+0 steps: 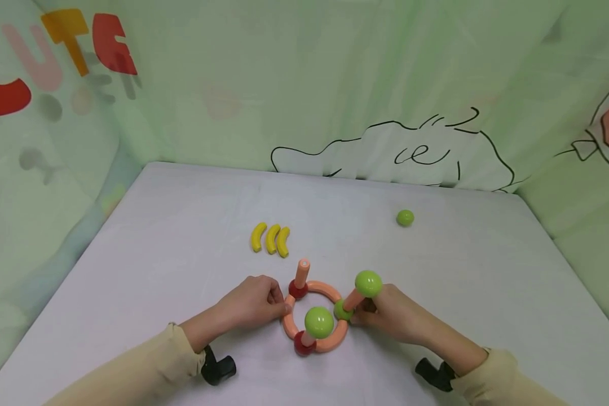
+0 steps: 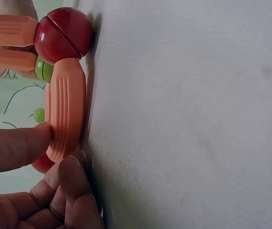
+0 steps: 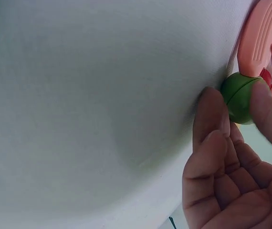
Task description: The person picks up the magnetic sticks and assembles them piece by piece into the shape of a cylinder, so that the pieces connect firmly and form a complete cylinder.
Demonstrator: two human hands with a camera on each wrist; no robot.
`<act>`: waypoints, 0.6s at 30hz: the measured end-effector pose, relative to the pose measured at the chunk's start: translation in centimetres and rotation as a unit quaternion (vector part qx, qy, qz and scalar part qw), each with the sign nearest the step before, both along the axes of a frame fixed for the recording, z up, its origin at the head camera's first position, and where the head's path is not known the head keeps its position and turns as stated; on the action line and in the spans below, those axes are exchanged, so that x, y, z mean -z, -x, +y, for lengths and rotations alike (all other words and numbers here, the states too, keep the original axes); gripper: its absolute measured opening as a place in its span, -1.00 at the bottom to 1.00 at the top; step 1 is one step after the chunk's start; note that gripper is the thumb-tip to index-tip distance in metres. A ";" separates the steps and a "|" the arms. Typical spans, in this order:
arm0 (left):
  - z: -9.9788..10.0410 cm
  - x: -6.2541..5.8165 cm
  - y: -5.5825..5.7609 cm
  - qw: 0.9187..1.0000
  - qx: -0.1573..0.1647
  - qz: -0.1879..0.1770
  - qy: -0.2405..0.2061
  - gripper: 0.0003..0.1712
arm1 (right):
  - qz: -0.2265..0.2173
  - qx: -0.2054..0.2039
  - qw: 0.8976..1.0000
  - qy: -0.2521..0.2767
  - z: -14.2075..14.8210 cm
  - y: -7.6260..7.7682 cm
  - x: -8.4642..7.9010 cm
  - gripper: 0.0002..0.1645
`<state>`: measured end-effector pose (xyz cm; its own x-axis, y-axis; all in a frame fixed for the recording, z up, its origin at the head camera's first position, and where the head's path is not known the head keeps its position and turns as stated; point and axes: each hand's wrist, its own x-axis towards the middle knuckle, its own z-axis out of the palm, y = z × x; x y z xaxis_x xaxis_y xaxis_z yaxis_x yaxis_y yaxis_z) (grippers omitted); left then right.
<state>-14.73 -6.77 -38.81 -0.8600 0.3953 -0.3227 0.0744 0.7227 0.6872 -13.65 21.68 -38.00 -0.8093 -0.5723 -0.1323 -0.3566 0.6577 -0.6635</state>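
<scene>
A ring of curved orange sticks joined by two red balls (image 1: 298, 290) (image 1: 304, 343) and one green ball (image 1: 341, 310) lies on the table. Three straight orange rods stand up from these balls. Two rods carry green top balls (image 1: 369, 283) (image 1: 319, 322); the back-left rod (image 1: 302, 273) has a bare end. My left hand (image 1: 256, 302) pinches the curved orange stick (image 2: 68, 107) at the ring's left side between thumb and index finger. On the right, my right hand (image 1: 397, 313) pinches the joint's green ball (image 3: 240, 98) between thumb and fingers.
Three yellow banana-shaped curved pieces (image 1: 270, 239) lie side by side behind the ring. A loose green ball (image 1: 405, 217) sits farther back on the right. The white table (image 1: 182, 225) is bounded by printed green cloth walls (image 1: 325, 73).
</scene>
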 end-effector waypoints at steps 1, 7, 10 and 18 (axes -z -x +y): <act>0.0 0.0 0.0 1.000 -0.001 -0.001 -0.001 -0.79 | -0.002 -0.001 1.000 0.003 0.0 0.0 0.0 -0.82; -0.4 0.2 -0.1 1.000 -0.006 0.008 -0.004 -0.79 | 0.006 0.005 1.000 0.003 0.0 -0.2 -0.5 -0.78; -1.0 0.1 -0.3 0.999 0.015 0.036 -0.033 -0.80 | 0.031 0.003 0.999 0.015 0.2 -0.5 -0.8 -0.72; -1.5 -0.1 -1.2 0.972 0.157 0.023 -0.172 -0.62 | 0.043 -0.017 0.997 0.064 0.1 -0.7 -1.0 -0.85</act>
<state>-13.50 -8.24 -38.71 -0.6905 0.7179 -0.0888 0.2909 0.3880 0.8746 -12.94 21.80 -37.03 -0.7944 -0.6073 0.0133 -0.4371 0.5563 -0.7068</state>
